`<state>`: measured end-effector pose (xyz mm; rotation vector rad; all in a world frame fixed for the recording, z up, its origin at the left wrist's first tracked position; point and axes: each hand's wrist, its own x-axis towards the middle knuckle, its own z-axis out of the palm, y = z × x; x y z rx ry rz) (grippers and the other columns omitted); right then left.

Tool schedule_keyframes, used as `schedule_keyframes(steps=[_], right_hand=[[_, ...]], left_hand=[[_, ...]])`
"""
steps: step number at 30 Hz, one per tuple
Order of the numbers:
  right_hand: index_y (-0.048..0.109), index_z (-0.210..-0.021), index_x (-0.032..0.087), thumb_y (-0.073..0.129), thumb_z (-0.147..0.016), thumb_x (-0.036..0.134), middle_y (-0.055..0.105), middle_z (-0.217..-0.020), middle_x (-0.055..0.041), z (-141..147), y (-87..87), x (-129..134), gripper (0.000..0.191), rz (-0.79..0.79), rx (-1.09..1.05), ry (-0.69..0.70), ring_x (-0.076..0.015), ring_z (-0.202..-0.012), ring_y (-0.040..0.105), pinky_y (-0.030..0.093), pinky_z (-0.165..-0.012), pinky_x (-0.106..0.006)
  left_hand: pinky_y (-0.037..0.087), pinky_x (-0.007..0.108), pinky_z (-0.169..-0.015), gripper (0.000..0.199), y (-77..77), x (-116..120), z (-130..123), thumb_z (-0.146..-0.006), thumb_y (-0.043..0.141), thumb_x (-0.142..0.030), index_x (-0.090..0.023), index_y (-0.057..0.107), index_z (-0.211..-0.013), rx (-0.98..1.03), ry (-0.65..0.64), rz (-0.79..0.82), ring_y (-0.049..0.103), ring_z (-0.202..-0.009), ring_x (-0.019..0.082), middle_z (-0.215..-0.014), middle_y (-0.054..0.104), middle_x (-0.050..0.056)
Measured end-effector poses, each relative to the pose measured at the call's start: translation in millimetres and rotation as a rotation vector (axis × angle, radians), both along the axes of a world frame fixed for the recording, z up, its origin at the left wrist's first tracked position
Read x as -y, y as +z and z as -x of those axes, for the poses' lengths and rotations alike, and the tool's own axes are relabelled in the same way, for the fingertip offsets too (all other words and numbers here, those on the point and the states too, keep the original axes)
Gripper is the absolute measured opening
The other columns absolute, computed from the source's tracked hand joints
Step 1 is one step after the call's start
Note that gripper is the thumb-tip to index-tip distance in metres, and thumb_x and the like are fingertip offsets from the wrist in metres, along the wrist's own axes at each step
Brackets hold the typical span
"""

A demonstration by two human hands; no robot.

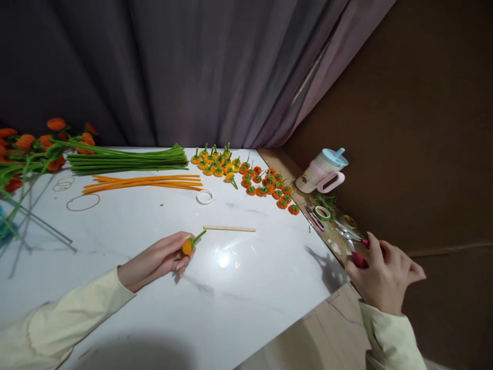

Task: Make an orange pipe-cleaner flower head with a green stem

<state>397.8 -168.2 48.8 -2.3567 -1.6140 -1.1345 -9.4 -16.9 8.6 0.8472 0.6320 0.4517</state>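
Observation:
My left hand (164, 259) is closed, pinching a small orange fuzzy pipe-cleaner pumpkin (187, 246) with a green stem that points up and right. Over at the right edge of the table, my right hand (385, 275) reaches to a pair of red-handled scissors (348, 236). Its thumb and fingers are spread around the red handles; whether they press on them is hard to see. A thin wooden stick (229, 228) lies on the white table just beyond my left hand.
Bundles of green pipe cleaners (131, 158) and orange pipe cleaners (142, 182) lie at the back. Beside them stand several yellow-orange pumpkins (218, 169) and darker orange pumpkins (269, 180). A white tape roll (205, 197), a lidded cup (321, 172), pink snips (315, 218) and orange flowers (26, 142) are around.

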Motion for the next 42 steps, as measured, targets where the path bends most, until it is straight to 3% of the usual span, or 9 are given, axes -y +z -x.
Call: schedule_keyframes(steps=[3, 6, 9, 13, 17, 23, 29, 42], right_hand=[[0.049, -0.116, 0.013, 0.049, -0.078, 0.021, 0.054, -0.104, -0.0161, 38, 3.2, -6, 0.039, -0.069, -0.165, 0.165, -0.0307, -0.095, 0.054, 0.04, -0.078, -0.038], [0.052, -0.105, 0.017, 0.052, -0.079, 0.018, 0.057, -0.093, -0.0108, 83, 5.7, -16, 0.027, -0.096, -0.324, 0.359, -0.0246, -0.084, 0.057, 0.044, -0.072, -0.032], [0.051, -0.101, 0.017, 0.049, -0.08, 0.014, 0.057, -0.086, -0.0063, 123, 8.6, -28, 0.021, 0.075, -0.533, 0.659, -0.0163, -0.069, 0.057, 0.043, -0.061, -0.025], [0.052, -0.103, 0.013, 0.044, -0.079, 0.012, 0.057, -0.084, -0.0072, 163, 15.0, -49, 0.025, 0.234, -0.615, 0.843, -0.0164, -0.068, 0.054, 0.042, -0.059, -0.026], [0.057, -0.091, 0.012, 0.042, -0.078, 0.014, 0.057, -0.077, -0.0079, 183, 19.5, -72, 0.02, 0.332, -0.481, 0.863, -0.0194, -0.065, 0.05, 0.036, -0.056, -0.03], [0.06, -0.087, 0.011, 0.043, -0.077, 0.014, 0.056, -0.076, -0.0086, 187, 17.2, -91, 0.02, 0.426, -0.296, 0.866, -0.0218, -0.068, 0.047, 0.032, -0.059, -0.032], [0.061, -0.086, 0.012, 0.047, -0.075, 0.013, 0.056, -0.076, -0.0074, 188, 16.0, -95, 0.018, 0.466, -0.284, 0.855, -0.0214, -0.069, 0.046, 0.03, -0.06, -0.032], [0.06, -0.085, 0.012, 0.05, -0.073, 0.013, 0.055, -0.081, -0.0079, 193, 21.3, -96, 0.016, 0.57, -0.307, 0.843, -0.0207, -0.073, 0.045, 0.029, -0.061, -0.032]], left_hand=[[0.043, 0.023, -0.051, 0.022, 0.7, 1, 1, -0.088, 0.045, -0.04, -0.019, 0.044, -0.096, 0.004, -0.016, -0.038, 0.046, -0.051, 0.01, -0.059, 0.047, -0.004], [0.045, 0.024, -0.053, 0.024, 3.0, 1, 2, -0.086, 0.048, -0.041, -0.022, 0.039, -0.096, 0.036, -0.021, -0.082, 0.05, -0.052, 0.009, -0.063, 0.05, -0.004], [0.047, 0.027, -0.06, 0.026, 4.1, 1, 2, -0.083, 0.054, -0.036, -0.022, 0.037, -0.096, 0.066, -0.005, -0.118, 0.051, -0.058, 0.009, -0.076, 0.055, -0.001], [0.046, 0.035, -0.073, 0.028, 0.1, 0, 3, -0.082, 0.058, -0.03, -0.021, 0.037, -0.097, 0.02, 0.006, -0.259, 0.055, -0.068, 0.01, -0.094, 0.058, 0.004], [0.048, 0.033, -0.074, 0.022, -6.1, 2, 4, -0.083, 0.056, -0.026, -0.02, 0.038, -0.095, 0.0, 0.015, -0.385, 0.055, -0.076, 0.011, -0.102, 0.055, 0.006], [0.051, 0.032, -0.072, 0.015, -12.1, 4, 5, -0.084, 0.055, -0.023, -0.018, 0.043, -0.092, -0.016, 0.006, -0.442, 0.057, -0.072, 0.009, -0.09, 0.052, 0.001], [0.052, 0.033, -0.073, 0.022, -13.1, 5, 6, -0.083, 0.056, -0.023, -0.02, 0.044, -0.101, -0.032, 0.031, -0.456, 0.056, -0.077, 0.011, -0.088, 0.052, 0.001], [0.048, 0.028, -0.067, 0.013, -14.7, 6, 6, -0.079, 0.061, -0.024, -0.017, 0.055, -0.088, -0.089, 0.066, -0.525, 0.057, -0.07, 0.011, -0.094, 0.056, 0.005]])
